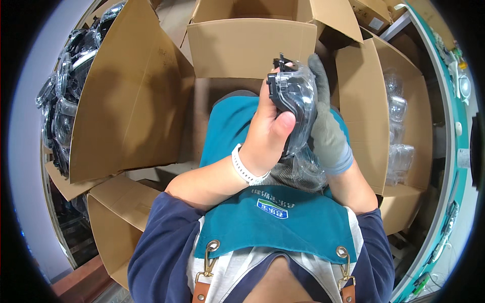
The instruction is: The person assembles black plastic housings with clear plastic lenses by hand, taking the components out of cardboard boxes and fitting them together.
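Nearest, apron: a teal apron with leather straps and brass clips fills the lower middle of the frame; it likely shields the striped shirt beneath.
Left hand: bare, with a white wristband, the left hand sits at centre frame; thumb and fingers are pinched on the part, the thumb pressed flat across its front, apparently to steady it.
Right hand: the right hand, in a grey glove, cups the part from the right; its fingers lie pressed together along the back, one pointing upward; the glove probably keeps prints off the clear plastic.
Part: a clear moulded part with a black edge is held between both hands just above centre, raised close to the camera, which would suit a close look.
Wrap: thin clear film hangs beneath the part over the lap.
Right box: a carton at the right holds a stack of similar clear parts, near the gloved hand.
Left box: a carton at the upper left stands tipped toward the person, with more clear parts beyond it.
Far box: an open carton at top centre; its contents are hidden.
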Tool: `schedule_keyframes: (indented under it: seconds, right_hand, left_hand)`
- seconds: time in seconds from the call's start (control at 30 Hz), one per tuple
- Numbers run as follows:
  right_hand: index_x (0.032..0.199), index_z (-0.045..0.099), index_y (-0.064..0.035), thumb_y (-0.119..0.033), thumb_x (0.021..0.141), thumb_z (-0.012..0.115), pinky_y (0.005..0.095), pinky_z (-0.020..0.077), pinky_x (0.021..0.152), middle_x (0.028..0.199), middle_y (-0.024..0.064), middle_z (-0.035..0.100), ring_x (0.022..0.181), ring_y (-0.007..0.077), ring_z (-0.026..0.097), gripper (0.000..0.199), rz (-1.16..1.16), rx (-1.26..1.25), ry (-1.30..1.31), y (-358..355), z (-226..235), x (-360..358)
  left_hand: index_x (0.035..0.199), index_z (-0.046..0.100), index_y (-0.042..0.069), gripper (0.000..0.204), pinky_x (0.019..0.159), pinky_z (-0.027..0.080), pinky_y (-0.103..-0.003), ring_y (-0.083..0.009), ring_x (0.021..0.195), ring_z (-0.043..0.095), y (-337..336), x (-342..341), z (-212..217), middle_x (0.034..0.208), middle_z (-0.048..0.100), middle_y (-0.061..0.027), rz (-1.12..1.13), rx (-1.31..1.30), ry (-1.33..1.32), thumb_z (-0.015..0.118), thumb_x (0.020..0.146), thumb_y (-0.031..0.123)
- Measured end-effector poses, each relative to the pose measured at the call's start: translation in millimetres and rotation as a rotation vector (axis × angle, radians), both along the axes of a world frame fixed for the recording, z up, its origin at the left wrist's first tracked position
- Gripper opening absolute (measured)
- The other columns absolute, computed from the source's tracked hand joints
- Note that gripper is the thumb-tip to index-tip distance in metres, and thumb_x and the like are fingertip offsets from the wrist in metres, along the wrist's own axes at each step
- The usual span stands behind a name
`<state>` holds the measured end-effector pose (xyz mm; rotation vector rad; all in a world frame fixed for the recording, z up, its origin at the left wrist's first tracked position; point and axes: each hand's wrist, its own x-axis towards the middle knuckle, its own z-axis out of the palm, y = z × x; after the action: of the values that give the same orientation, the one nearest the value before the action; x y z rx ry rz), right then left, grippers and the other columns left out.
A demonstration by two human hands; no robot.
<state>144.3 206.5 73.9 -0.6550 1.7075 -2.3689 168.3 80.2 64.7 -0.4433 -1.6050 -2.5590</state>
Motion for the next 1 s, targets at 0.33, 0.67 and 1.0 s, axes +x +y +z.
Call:
schedule_keyframes:
  seconds: [0.33, 0.67, 1.0]
  right_hand:
    - [0.146, 0.003, -0.0019, -0.015, 0.079, 0.07, 0.037, 0.0319, 0.107, 0.138, 0.0146, 0.036, 0.127, 0.0257, 0.037, 0.095, -0.383, -0.119, 0.314, -8, -1, -6]
    - [0.138, 0.032, 0.0063, -0.025, 0.067, 0.08, 0.0433, 0.0344, 0.104, 0.143, 0.0271, 0.026, 0.124, 0.0351, 0.042, 0.092, -0.529, 0.501, 0.954, -6, 18, 14]
    - [0.089, 0.063, 0.0, -0.013, 0.085, 0.063, 0.0335, 0.0443, 0.066, 0.084, 0.0102, 0.06, 0.074, 0.0218, 0.056, 0.014, -0.247, 0.261, 0.2, 7, 8, 24]
  left_hand:
    - [0.122, 0.05, -0.002, 0.04, 0.081, 0.038, -0.031, -0.0186, 0.087, 0.047, 0, 2, 5, 0.113, 0.051, -0.0123, 0.31, -0.463, 0.153, 0.036, 0.1, 0.029]
    - [0.119, 0.055, 0.011, 0.049, 0.084, 0.048, -0.036, -0.0225, 0.096, 0.059, -14, -35, 15, 0.109, 0.062, -0.0075, -0.077, 0.69, -0.386, 0.033, 0.096, 0.048]
    - [0.11, 0.06, 0.008, 0.043, 0.071, 0.055, -0.044, -0.0284, 0.094, 0.062, -28, -31, 12, 0.109, 0.064, -0.0089, 0.013, 0.792, -0.334, 0.041, 0.092, 0.042]
